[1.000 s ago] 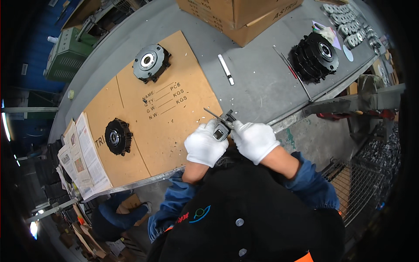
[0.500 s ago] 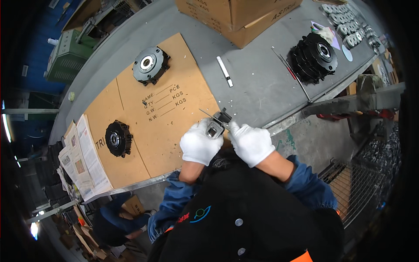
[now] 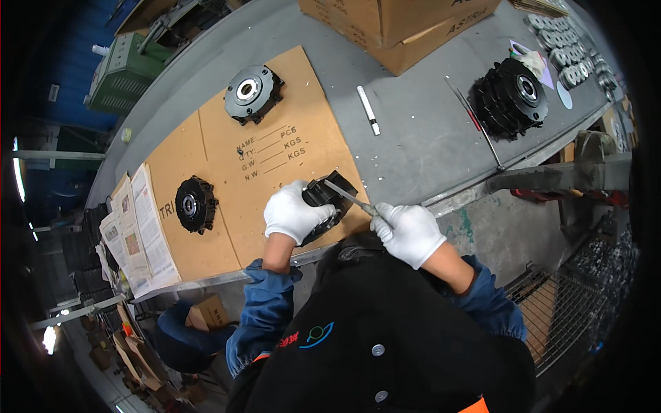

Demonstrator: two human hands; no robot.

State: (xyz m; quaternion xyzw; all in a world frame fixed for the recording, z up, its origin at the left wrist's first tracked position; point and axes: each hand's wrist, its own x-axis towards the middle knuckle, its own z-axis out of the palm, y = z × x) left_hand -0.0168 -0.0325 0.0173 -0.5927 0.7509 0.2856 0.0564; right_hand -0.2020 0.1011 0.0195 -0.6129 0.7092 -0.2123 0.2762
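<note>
My gloved left hand (image 3: pixel 295 212) is closed around a black round hub-like part (image 3: pixel 340 182), held tilted above the near edge of the cardboard. A slim grey file-like tool (image 3: pixel 348 195) lies across that part, its tip against the black rim. My gloved right hand (image 3: pixel 411 234) grips the tool's handle end, to the right of the part. Much of the part's lower side is hidden by the left glove. On the cardboard sheet (image 3: pixel 275 186) lie a grey-faced hub part (image 3: pixel 253 95) at the back and a smaller black one (image 3: pixel 196 204) at the left.
A stack of black hub parts (image 3: pixel 509 100) stands at the right, beside a thin metal rod (image 3: pixel 485 138). A white marker (image 3: pixel 368 110) lies mid-table. Behind are a carton (image 3: pixel 399 34) and rows of metal rings (image 3: pixel 561 48). Newspapers (image 3: pixel 141 234) cover the left end.
The part in my left hand has been turned, so its black rim now faces up. My right hand has shifted slightly right, and the tool now stretches across the part. The view has shifted slightly.
</note>
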